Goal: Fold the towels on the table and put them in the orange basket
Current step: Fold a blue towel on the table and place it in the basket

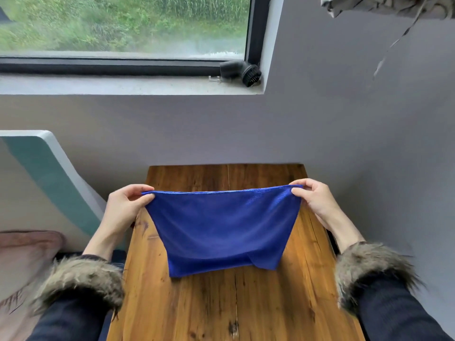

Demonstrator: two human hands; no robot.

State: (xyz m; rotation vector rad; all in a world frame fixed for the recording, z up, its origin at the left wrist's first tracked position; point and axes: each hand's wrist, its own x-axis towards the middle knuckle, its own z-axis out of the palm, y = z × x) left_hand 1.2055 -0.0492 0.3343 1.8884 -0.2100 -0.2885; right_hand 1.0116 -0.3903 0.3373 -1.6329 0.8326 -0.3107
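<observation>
A blue towel (221, 230) hangs stretched between my two hands above the wooden table (209, 303). My left hand (125, 205) pinches its top left corner and my right hand (314, 196) pinches its top right corner. The top edge is pulled nearly straight. The cloth droops below it, and its lower edge lies close to the tabletop with a small flap turned over at the lower right. The orange basket is not in view.
The narrow table stands against a grey wall (344, 131). A teal and white panel (44, 173) and a pinkish cushion (24, 254) are at the left. A black brush head (242, 72) lies on the windowsill.
</observation>
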